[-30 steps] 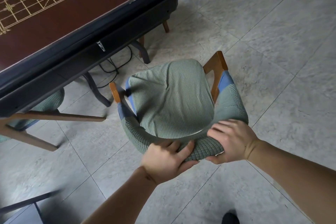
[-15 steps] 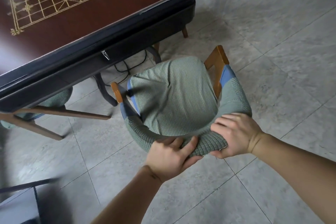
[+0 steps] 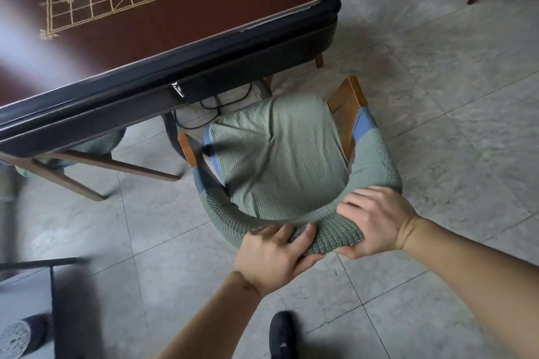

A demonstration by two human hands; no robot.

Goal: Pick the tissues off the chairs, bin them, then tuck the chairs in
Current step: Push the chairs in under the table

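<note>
The chair [image 3: 280, 154] sits in the middle of the frame, its green-covered seat facing up at you and its front edge just reaching under the near side of the table [image 3: 186, 46]. Its curved backrest wraps round the lower part of the seat, with blue patches where the cover meets the two wooden arm posts.

Your left hand [image 3: 272, 256] grips the backrest at lower centre: the fingers curl over the top of the padded rim and the thumb lies along its outer face. Your right hand [image 3: 376, 220] holds the same rim just to the right, fingers bent over the top and thumb tucked underneath (the cover bunches a little between the two hands). Both hands are closed round the backrest, close together but not touching.

Above and to the left, the table fills the upper left of the frame, a dark red top with a gold grid printed on it and a black padded edge. A black cable [image 3: 215, 108] loops on the floor beneath it, just beyond the chair's seat. A second green-covered chair [image 3: 96, 146] is pushed under the table at middle left, its wooden legs sticking out. Your dark shoe [image 3: 281, 335] shows at the bottom centre on the grey tiled floor [image 3: 437, 96].
</note>
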